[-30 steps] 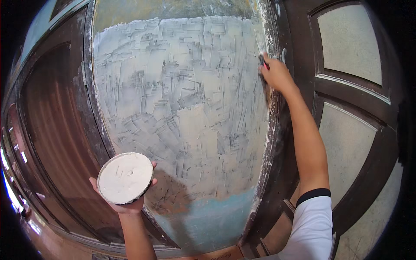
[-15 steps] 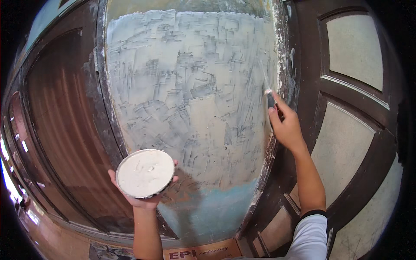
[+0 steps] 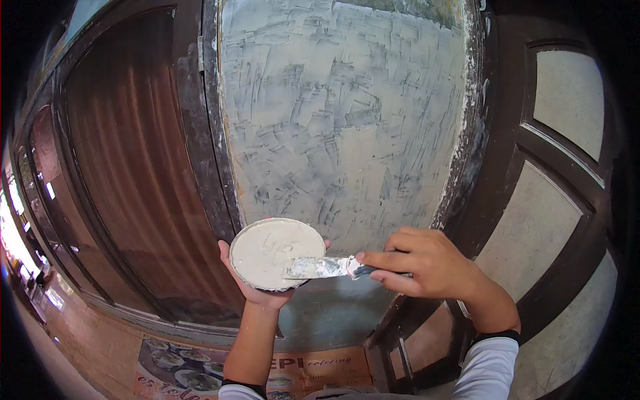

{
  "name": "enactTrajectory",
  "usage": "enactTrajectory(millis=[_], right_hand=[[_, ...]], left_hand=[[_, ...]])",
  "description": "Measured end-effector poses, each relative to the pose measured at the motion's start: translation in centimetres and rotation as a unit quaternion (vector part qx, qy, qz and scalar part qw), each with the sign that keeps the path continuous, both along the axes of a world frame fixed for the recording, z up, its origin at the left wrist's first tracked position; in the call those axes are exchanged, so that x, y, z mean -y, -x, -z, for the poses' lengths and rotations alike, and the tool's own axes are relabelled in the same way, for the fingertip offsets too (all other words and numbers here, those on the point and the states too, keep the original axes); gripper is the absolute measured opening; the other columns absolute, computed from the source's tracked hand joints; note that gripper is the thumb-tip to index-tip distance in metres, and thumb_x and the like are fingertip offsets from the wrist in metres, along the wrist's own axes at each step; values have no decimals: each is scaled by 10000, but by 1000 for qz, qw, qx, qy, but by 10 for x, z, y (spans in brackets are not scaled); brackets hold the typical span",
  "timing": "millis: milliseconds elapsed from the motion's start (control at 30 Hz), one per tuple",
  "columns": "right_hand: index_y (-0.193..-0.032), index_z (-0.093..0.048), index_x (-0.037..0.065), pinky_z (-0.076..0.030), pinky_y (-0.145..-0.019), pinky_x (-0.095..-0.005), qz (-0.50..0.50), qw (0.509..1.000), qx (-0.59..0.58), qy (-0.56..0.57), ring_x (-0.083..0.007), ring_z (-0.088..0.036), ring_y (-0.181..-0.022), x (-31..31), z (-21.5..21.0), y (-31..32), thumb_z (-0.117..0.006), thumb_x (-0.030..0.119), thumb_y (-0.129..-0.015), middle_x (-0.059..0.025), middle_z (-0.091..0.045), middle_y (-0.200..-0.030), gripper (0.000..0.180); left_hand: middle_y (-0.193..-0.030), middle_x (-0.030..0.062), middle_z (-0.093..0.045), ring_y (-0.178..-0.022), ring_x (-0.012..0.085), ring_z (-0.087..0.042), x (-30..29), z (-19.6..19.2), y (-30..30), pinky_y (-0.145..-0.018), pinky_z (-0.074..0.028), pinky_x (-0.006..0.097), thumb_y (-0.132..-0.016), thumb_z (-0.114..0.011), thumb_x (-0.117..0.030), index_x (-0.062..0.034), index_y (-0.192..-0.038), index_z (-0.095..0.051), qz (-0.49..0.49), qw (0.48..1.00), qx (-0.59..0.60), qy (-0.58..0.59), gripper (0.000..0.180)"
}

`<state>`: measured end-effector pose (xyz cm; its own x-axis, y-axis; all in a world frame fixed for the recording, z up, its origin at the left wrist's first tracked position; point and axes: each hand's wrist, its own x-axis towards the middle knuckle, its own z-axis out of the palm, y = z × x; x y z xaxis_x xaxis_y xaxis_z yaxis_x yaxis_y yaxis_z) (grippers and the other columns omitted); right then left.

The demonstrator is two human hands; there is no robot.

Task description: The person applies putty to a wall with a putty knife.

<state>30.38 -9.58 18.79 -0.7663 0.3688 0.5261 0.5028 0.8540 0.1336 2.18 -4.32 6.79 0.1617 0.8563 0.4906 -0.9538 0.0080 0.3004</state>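
Observation:
My left hand holds up a round, shallow container of off-white putty from below, its fingers around the rim. In my right hand is a putty knife, gripped by its dark handle with the index finger stretched along it. The knife's flat, smeared metal blade reaches over the right part of the container, its tip at the putty's surface. Behind them stands a wall panel coated with rough, patchy strokes of off-white putty over grey. Its lower part shows bare blue-green paint.
A dark wooden panel with a brown curtain stands left of the wall. To the right is a dark door frame with pale panels. A printed banner lies on the tiled floor below my hands.
My right hand has come down from the wall's right edge to the container, bringing the knife blade onto the putty. My view has shifted left and downward.

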Motion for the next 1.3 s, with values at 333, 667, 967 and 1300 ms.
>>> enactTrajectory(millis=[333,667,967,1300], right_hand=[[-1168,-792,195,-515,-624,-400,52,997,-49,41,-259,-635,-740,16,-7,17,-724,283,-946,-56,-601,-773,248],[-1167,-789,187,-513,-650,-409,33,999,-42,0,-270,-636,-757,26,-7,28,-715,277,-956,-59,-616,-817,241],[-1144,-801,158,-516,-659,-391,19,997,-68,29,-264,-642,-762,33,1,33,-724,253,-950,-61,-627,-814,230],[-1186,-748,36,-505,-639,-312,48,946,-167,273,-145,-628,-640,30,0,22,-539,252,-1087,-61,-682,-726,316]], left_hand=[[-1595,296,-386,-1363,638,-423,33,0,18,-935,-348,922,-860,-392,-910,-87,-1586,-376,44,998,34,19,1098],[-1613,301,-350,-1380,637,-400,50,-5,35,-956,-313,930,-867,-379,-906,-91,-1598,-357,30,999,2,-19,1095],[-1630,293,-329,-1399,613,-396,58,4,35,-965,-321,920,-865,-380,-908,-115,-1605,-349,39,999,22,-6,1085],[-1577,306,-388,-1338,711,-382,60,2,26,-944,-374,905,-812,-362,-960,-141,-1580,-377,62,998,-16,-14,1123]])
